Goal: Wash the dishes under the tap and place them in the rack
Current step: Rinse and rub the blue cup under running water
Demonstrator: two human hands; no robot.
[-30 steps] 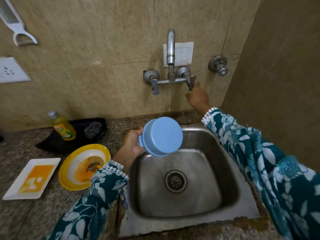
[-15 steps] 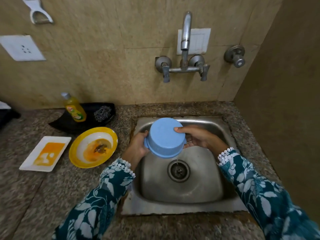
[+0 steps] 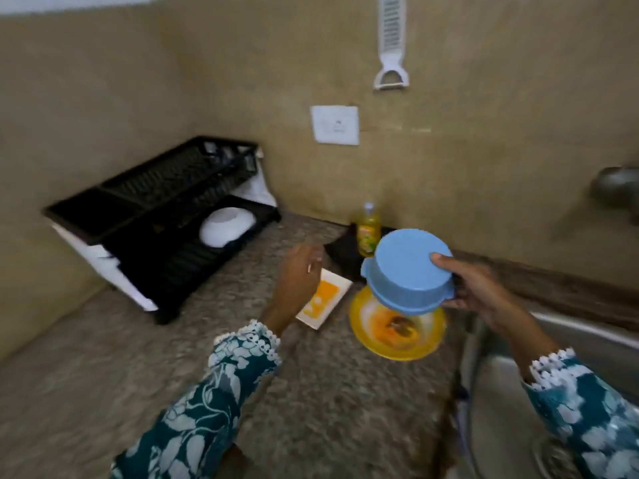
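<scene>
Now only right hand (image 3: 484, 292) fingers (image 3: 441, 260) grip upturned bowl (image 3: 409, 271).

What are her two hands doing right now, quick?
Left hand: open, fingers loosely curled, holding nothing, above the counter.
Right hand: holding the blue bowl upside down, thumb on its base.

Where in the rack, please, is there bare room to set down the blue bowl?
The upper tier of the black rack looks bare. On the lower tier a white bowl sits at the back, with bare slats in front. The blue bowl, in the right hand, hangs over a crowded corner: yellow plate, white tray, soap bottle.
</scene>
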